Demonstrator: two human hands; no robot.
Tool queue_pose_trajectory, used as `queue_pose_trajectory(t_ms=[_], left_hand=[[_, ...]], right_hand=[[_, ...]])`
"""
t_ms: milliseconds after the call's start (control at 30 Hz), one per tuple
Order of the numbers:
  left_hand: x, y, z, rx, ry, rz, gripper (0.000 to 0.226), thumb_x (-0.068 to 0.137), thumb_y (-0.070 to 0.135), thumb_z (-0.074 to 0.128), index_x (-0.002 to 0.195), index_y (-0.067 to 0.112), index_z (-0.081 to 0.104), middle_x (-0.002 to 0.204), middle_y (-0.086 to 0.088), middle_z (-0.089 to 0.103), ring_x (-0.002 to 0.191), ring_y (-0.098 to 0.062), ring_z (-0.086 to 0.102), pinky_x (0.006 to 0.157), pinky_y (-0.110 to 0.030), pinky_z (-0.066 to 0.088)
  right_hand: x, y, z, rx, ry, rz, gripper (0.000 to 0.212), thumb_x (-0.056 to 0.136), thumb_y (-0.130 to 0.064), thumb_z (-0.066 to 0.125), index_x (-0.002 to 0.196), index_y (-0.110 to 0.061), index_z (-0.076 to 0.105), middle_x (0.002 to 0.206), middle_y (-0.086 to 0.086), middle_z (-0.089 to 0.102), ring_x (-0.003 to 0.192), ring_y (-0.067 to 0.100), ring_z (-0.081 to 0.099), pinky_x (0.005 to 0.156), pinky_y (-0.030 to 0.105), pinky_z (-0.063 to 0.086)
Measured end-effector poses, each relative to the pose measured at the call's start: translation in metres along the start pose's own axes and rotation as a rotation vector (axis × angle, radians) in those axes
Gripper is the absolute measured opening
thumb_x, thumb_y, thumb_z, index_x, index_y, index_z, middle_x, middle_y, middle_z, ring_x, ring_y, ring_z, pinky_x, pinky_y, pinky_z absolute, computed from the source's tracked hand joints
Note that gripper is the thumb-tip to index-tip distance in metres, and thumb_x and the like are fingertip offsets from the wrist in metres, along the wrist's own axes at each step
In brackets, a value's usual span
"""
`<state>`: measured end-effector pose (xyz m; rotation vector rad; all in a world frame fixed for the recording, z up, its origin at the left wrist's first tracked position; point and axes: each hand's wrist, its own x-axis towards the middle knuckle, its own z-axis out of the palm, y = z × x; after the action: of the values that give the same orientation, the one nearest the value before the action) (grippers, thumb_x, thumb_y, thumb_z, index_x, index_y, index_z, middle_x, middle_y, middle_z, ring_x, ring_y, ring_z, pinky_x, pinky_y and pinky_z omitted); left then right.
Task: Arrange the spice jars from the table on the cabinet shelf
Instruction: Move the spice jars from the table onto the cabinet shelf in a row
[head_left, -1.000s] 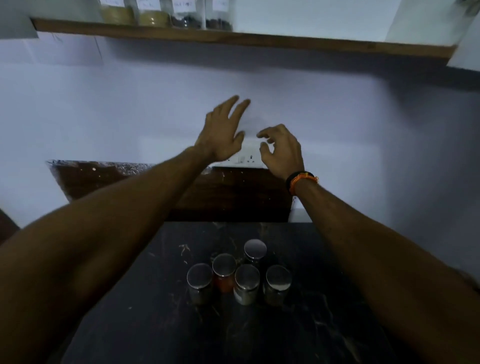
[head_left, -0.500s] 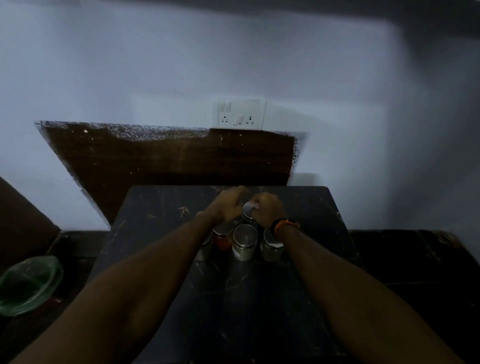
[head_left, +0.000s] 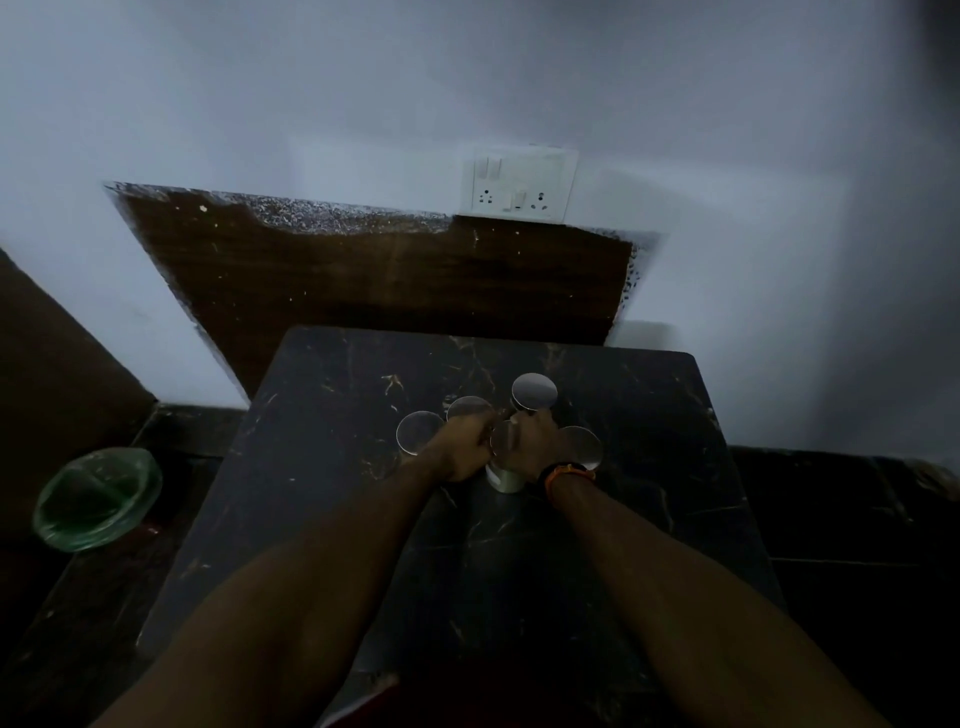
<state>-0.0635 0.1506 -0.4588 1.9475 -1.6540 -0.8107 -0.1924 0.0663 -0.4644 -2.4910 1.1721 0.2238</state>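
Looked down from head height onto a dark marbled table (head_left: 332, 467) pushed against a pale wall. Showed five spice jars (head_left: 534, 391) with round shiny lids, bunched tightly near the table's middle: one at the back, four in a rough row in front of it. Showed no cabinet shelf anywhere in view.

Had both forearms reaching in from the bottom edge. Placed the left hand (head_left: 464, 451) over the gap between the two left-side jars, its fingers curled downward, seemingly closing on the second jar from the left (head_left: 470, 408); too dim and blurred to tell whether actually clamped. Placed the right hand (head_left: 531, 441), with an orange and black wristband (head_left: 568, 472) at the wrist, over the pale front middle jar (head_left: 503, 480), fingers bent around its top; grip likewise unclear.

Also showed a green plastic bag (head_left: 96, 501) on the floor to the left, and a switch plate (head_left: 519, 183) on the wall above a brown patch.

Judged as the start of a lift, all five jars not yet moved. Risked knocking a neighbour over, given jars touching or nearly so and knuckles crowding between them. Risked a slip from smooth lids if gripped only at the top
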Motion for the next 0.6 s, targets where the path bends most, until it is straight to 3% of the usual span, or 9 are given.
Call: queue_pose_trajectory(t_ms=[100,233,433,600], left_hand=[[-0.001,-0.006,0.004,-0.021,-0.024,-0.032,0.022,0.095,0.012,0.056,0.117,0.013,0.058,0.094,0.009,0.055,0.084,-0.008,0.055,0.073,-0.022,0.043],[-0.001,-0.008,0.004,-0.047,0.005,-0.077,0.023,0.095,0.011,0.056,0.118,0.013,0.059,0.099,0.005,0.059,0.092,-0.014,0.059,0.077,-0.025,0.048],[-0.002,-0.009,0.002,-0.127,0.054,-0.130,0.020,0.096,0.007,0.053,0.114,0.010,0.061,0.103,-0.007,0.064,0.094,-0.022,0.063,0.081,-0.036,0.055],[0.001,-0.006,-0.002,-0.256,0.149,-0.136,0.021,0.093,0.000,0.050,0.106,0.010,0.064,0.099,-0.010,0.067,0.092,-0.023,0.064,0.072,-0.026,0.050]], right_hand=[[-0.001,-0.001,0.006,-0.003,-0.008,0.039,0.064,0.081,-0.054,0.071,0.130,-0.018,0.052,0.132,0.011,0.054,0.114,0.031,0.060,0.097,0.047,0.051],[-0.003,-0.004,0.016,0.004,0.021,0.090,0.079,0.074,-0.053,0.080,0.137,-0.021,0.044,0.135,0.016,0.053,0.118,0.035,0.060,0.095,0.047,0.053],[-0.007,-0.002,0.020,-0.025,0.089,0.091,0.067,0.086,-0.054,0.069,0.140,-0.024,0.043,0.133,0.014,0.056,0.118,0.033,0.060,0.093,0.045,0.054],[-0.010,0.000,0.016,-0.031,0.108,0.071,0.060,0.085,-0.053,0.069,0.133,-0.022,0.050,0.129,0.012,0.059,0.116,0.030,0.059,0.094,0.042,0.052]])
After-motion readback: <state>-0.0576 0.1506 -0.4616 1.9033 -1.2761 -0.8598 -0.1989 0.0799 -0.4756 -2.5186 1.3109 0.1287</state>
